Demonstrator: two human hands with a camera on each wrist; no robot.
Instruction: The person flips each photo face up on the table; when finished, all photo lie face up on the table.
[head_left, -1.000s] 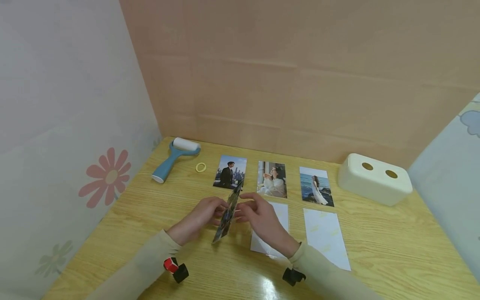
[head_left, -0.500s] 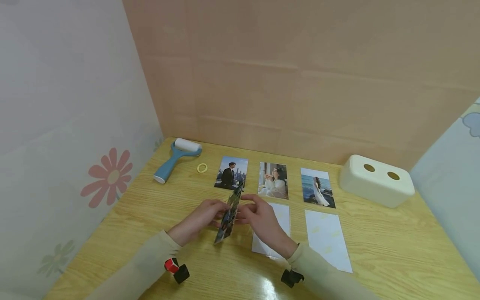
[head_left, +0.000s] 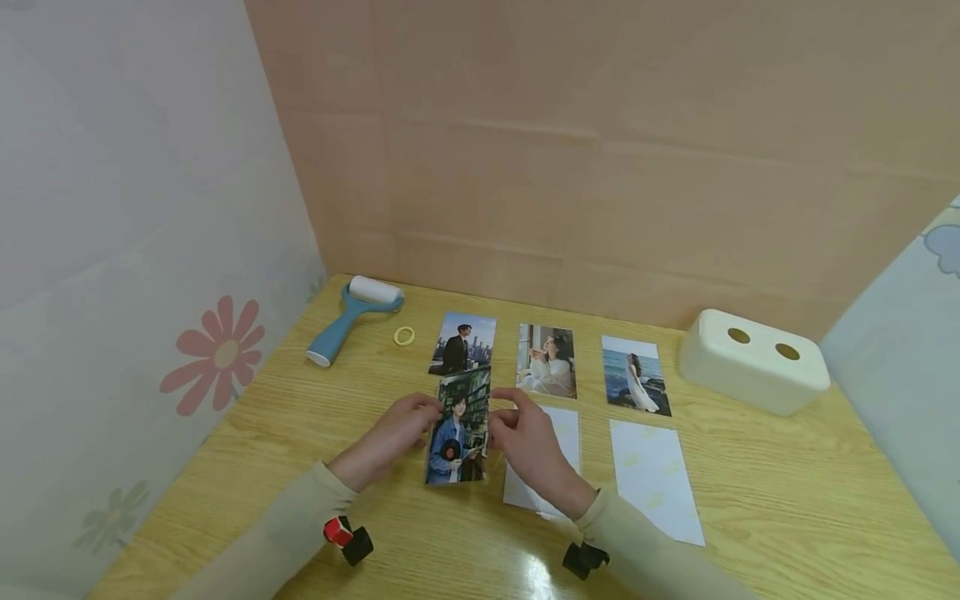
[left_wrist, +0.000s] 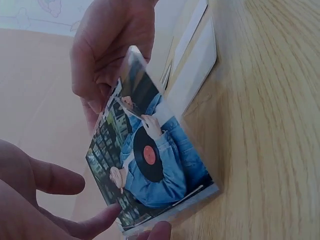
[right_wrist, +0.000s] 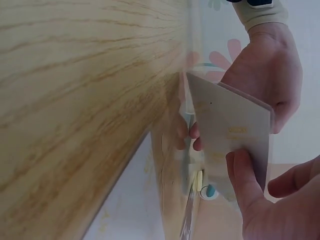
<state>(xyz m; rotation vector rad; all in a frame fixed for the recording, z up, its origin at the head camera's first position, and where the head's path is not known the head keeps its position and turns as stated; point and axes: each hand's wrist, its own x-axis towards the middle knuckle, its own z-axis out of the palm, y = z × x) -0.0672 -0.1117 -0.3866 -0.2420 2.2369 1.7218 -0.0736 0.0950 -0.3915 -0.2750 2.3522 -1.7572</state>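
Note:
A glossy photo card (head_left: pixel 459 429), showing a person in a denim jacket with a vinyl record, is held tilted above the table between both hands. My left hand (head_left: pixel 399 427) holds it at its left edge; in the left wrist view one left finger (left_wrist: pixel 60 179) is apart from its face. At the opposite edge, my right hand (head_left: pixel 531 442) holds the card, with fingers against the pale back (right_wrist: pixel 225 130) in the right wrist view. A clear margin shows round the picture. Partly under my right hand lies a white card (head_left: pixel 562 425).
Along the back lie a man-in-suit photo (head_left: pixel 459 343), a window photo (head_left: pixel 546 360) and a seaside photo (head_left: pixel 636 375). A blue-handled roller (head_left: pixel 348 321) and yellow ring (head_left: pixel 404 336) are left. At right are another white card (head_left: pixel 656 479) and a cream box (head_left: pixel 753 360) with two holes.
The photo card has turned from nearly edge-on to showing its picture to the head camera. My left hand has shifted slightly left; my right hand stays nearly in place.

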